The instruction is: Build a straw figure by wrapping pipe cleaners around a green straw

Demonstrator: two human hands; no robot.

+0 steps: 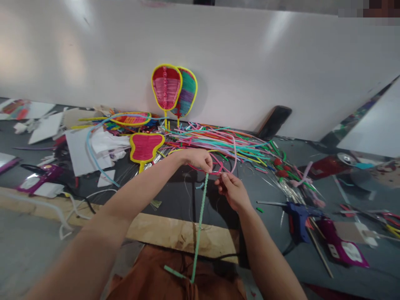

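My left hand (199,159) is closed in a pinch just above the table. From its fingertips a mint-green pipe cleaner (200,225), wavy in its upper part, hangs down to my lap, where its end bends to the left. To its right, my right hand (233,189) pinches the near edge of a pink pipe-cleaner loop (221,167) between thumb and fingers. The loop spans the gap between both hands, and the left fingers partly hide it. Thin, fine wire curls on the table beneath them.
Bundled coloured pipe cleaners (218,143) lie behind my hands. Yellow-rimmed fans (167,87) lean on the white partition; a pink fan (146,147) lies left. On the right are a phone (275,121), a red can (331,164), a blue glue gun (298,221) and a purple device (343,243).
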